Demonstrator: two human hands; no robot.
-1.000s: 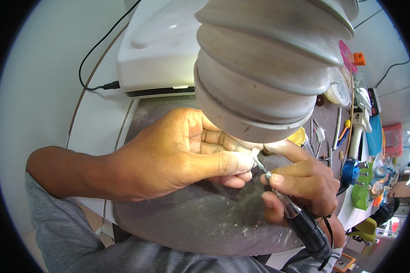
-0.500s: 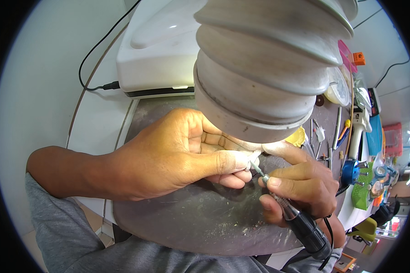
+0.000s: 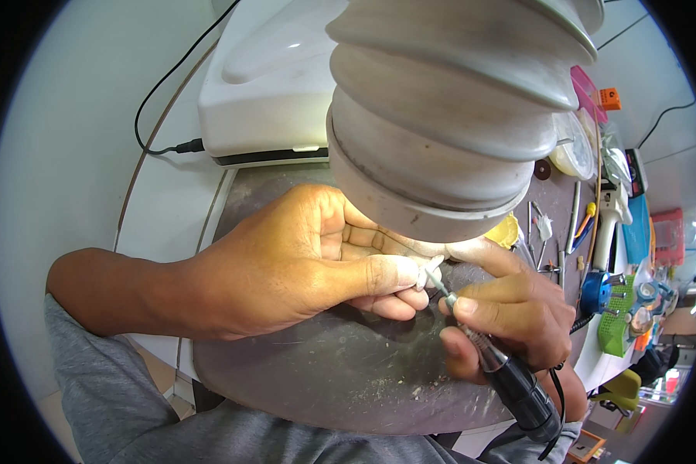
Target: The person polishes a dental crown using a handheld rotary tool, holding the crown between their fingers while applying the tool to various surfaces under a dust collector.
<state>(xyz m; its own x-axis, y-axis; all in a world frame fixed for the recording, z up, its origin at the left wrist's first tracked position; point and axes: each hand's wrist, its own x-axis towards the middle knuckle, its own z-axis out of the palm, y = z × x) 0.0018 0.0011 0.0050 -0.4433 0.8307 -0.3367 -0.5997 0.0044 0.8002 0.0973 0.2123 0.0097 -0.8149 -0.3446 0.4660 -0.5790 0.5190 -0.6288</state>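
Left hand (image 3: pixel 301 271): pinched small white piece (image 3: pixel 435 267), mid-scene, apparently for steadiness. Right hand (image 3: pixel 522 309): gripped black-and-silver handpiece (image 3: pixel 518 388) pen-like, presumably for fine control; bit (image 3: pixel 438 284) stood at piece, contact unclear. Grey board (image 3: pixel 301 371): lay beneath, pale dust (image 3: pixel 416 389) on near part. Ribbed hose (image 3: pixel 441 147): hung on far side, perhaps drawing dust.

Glossy metal-nosed handpiece (image 3: pixel 512 381), matt grey cloth sleeve (image 3: pixel 104 379)
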